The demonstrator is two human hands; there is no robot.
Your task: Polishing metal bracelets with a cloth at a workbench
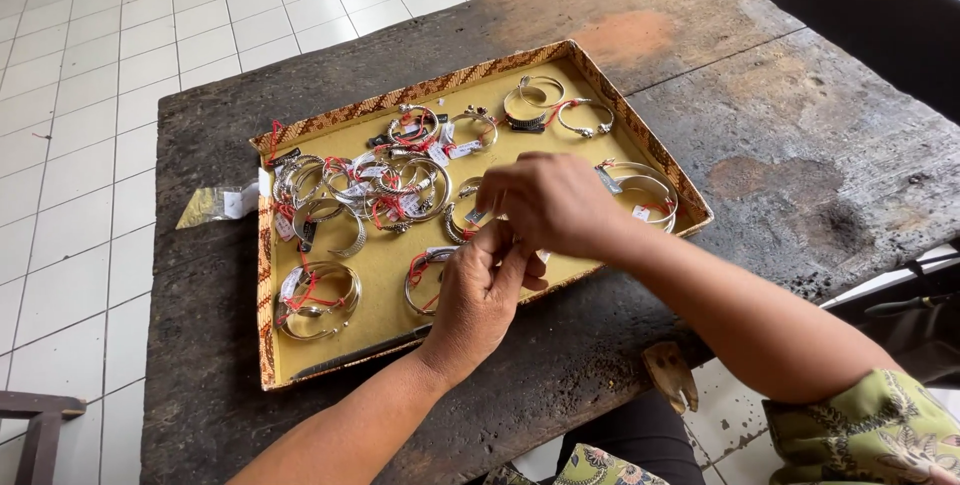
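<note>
A small white tag (540,256) shows just below the fingertips where both hands meet, above the near edge of a shallow tray (268,285) with a yellow floor and a brown patterned rim. The left hand (480,290) has its fingers drawn together, pinching at something between them; what it grips is hidden. The right hand (550,203) curls over it, fingers closed down, touching the left; whether it holds anything I cannot tell. In the tray lie many silver bangles (400,185) tied with red string and white tags, crowded at its left and far side. The tray rests on a dark worn wooden table (800,145). A small clear packet (215,204) lies on the table just left of the tray.
</note>
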